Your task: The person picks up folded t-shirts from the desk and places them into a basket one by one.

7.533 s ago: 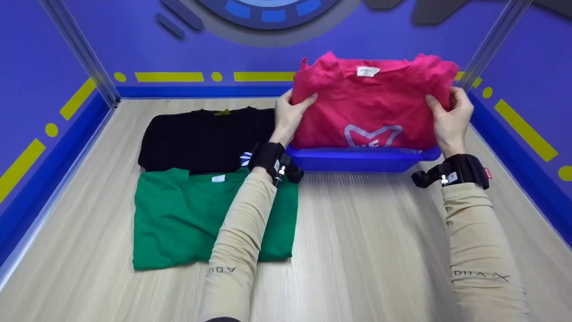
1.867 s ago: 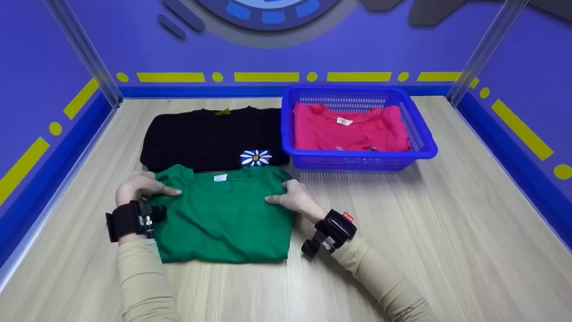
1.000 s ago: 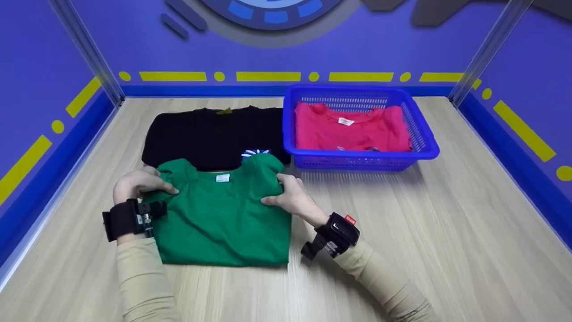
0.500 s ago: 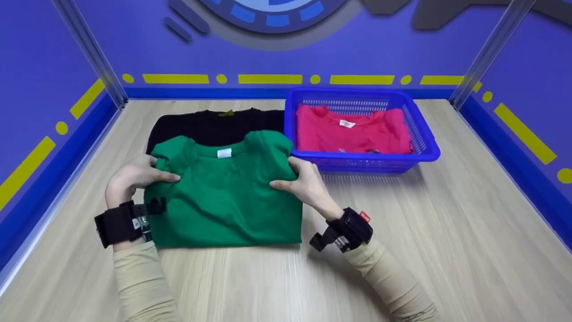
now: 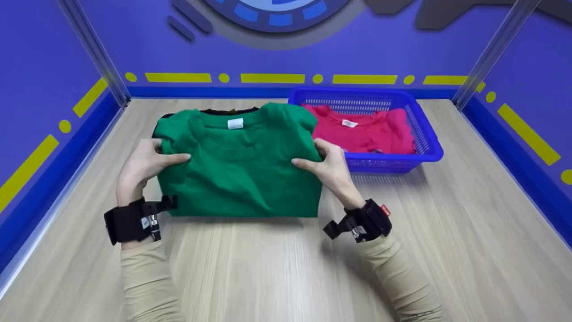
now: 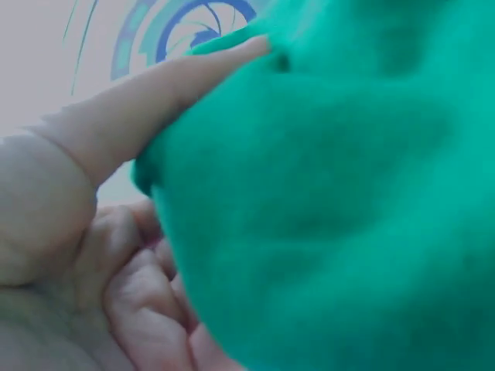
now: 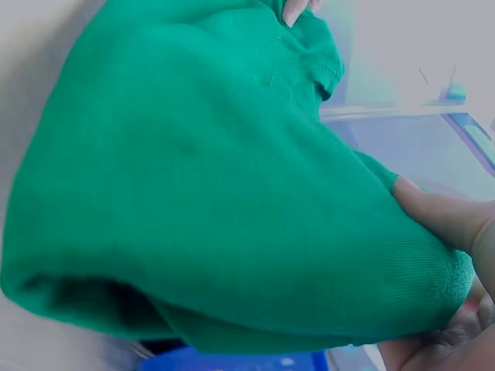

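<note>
Pale wood tabletop (image 5: 268, 277), purple wall (image 5: 277, 60) behind. Left grip (image 5: 145, 163) and right grip (image 5: 331, 169) pinch the folded green shirt (image 5: 241, 179) by opposite sides, held clear of the tabletop, probably so the fold hangs flat. It mostly hides the black shirt (image 5: 216, 112); pink shirt (image 5: 368, 134) lies in the blue basket (image 5: 393, 157), which likely keeps it contained.

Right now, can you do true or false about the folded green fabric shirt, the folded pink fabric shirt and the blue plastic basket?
1. The left hand and right hand hold the green fabric shirt. True.
2. The pink fabric shirt lies in the blue plastic basket. True.
3. The green shirt lies in the basket too. False: the hands hold it outside.
4. The green shirt hides nothing from view. False: it hides most of the black fabric shirt.
</note>
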`<state>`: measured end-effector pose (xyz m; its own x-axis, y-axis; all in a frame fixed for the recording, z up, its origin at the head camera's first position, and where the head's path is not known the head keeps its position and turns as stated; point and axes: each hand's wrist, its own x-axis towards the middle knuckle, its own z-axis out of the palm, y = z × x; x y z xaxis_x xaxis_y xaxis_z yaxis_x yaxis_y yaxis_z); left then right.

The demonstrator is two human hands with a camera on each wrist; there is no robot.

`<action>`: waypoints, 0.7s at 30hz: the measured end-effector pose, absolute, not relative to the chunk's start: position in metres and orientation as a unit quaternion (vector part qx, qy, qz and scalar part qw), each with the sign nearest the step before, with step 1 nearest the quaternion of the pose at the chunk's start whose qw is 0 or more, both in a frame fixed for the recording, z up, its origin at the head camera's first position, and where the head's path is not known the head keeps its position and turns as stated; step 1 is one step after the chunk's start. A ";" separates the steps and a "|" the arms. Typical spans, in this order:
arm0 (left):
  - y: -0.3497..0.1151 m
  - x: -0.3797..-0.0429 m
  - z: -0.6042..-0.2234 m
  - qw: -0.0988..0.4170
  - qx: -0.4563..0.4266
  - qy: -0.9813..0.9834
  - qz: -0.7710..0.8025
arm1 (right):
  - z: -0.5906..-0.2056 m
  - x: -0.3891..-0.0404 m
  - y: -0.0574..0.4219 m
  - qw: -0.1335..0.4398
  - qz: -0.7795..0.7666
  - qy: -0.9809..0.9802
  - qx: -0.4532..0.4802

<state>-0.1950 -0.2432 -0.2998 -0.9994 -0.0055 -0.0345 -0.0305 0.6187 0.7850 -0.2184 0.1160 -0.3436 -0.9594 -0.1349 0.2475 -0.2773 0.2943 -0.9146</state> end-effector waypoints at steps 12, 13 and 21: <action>-0.208 -0.191 -0.293 -0.052 0.047 0.855 0.513 | -0.324 -0.225 0.155 0.118 0.624 -0.762 0.127; -0.206 -0.190 -0.293 -0.054 0.052 0.852 0.519 | -0.323 -0.225 0.158 0.119 0.626 -0.760 0.127; -0.186 -0.190 -0.290 -0.104 0.074 0.837 0.533 | -0.314 -0.226 0.181 0.155 0.619 -0.759 0.130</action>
<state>-0.1905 -0.1858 -0.2901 -0.9673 0.0134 0.2531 0.2350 0.4214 0.8759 -0.2262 0.1806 -0.3136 -0.9181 -0.0062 0.3963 -0.3895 0.1997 -0.8991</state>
